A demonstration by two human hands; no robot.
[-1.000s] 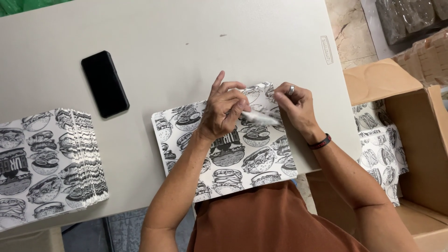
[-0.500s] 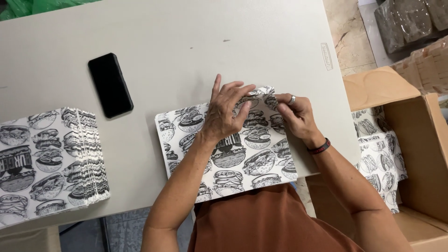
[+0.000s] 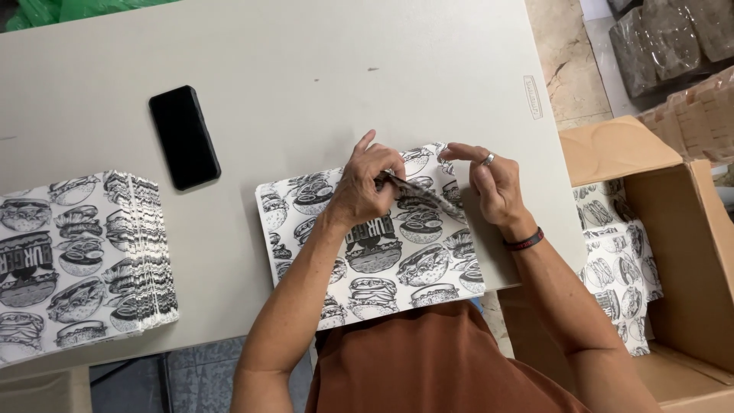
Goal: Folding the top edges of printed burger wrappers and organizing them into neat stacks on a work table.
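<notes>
Printed paper sheet, patterned with black-and-white burger drawings, lies flat on the pale counter at its near edge, directly in front of a person in a rust-coloured top. The left hand rests on the sheet's upper middle, its fingers curled and pinching a folded-over flap of the paper near the top right corner. The right hand, wearing a ring and a dark wristband, sits just beside it at the sheet's right edge, fingers loosely spread and bent, with the fingertips touching the same raised corner. A thick stack of matching printed sheets stands at the counter's left end, well apart from the hands. A black phone lies face up between that stack and the sheet. To the right of the counter an open cardboard box holds more of the printed paper.
</notes>
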